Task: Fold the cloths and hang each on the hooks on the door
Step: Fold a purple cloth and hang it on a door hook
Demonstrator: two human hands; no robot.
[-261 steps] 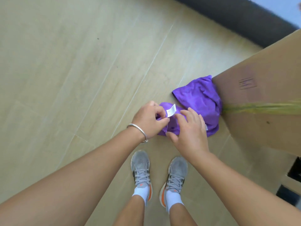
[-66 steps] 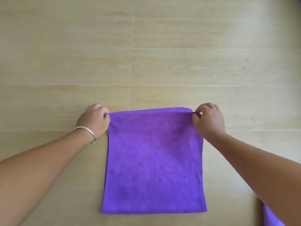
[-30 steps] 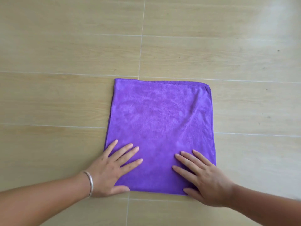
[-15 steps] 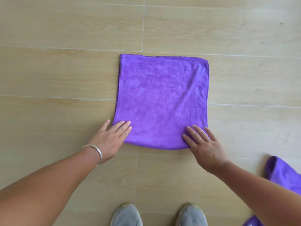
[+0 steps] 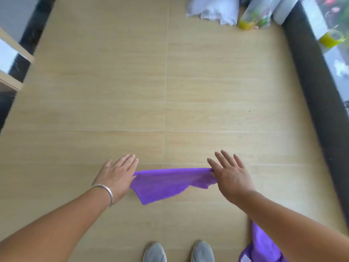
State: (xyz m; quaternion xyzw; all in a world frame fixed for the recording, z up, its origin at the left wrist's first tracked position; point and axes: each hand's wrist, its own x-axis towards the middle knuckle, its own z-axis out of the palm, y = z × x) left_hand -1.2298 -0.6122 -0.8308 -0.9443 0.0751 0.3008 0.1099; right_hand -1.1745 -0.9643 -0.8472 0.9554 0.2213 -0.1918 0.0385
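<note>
Purple cloth stretched in the air between two hands

Nearest, grey shoes [image 5: 178,251] stand on the wood-look floor [image 5: 113,110], with a second purple cloth [image 5: 264,246] lying to their right. Above them the left hand [image 5: 118,176] and right hand [image 5: 229,174], well apart, each pinch an end of the purple cloth [image 5: 166,183] under extended fingers; it sags between them. Plastic bags [image 5: 213,8] lie farthest.

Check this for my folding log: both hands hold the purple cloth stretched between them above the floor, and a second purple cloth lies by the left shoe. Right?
Not quite. The second purple cloth lies by the right shoe, not the left. The head view shows the rest as you said: the left hand and right hand hold the purple cloth stretched above the floor.
</note>
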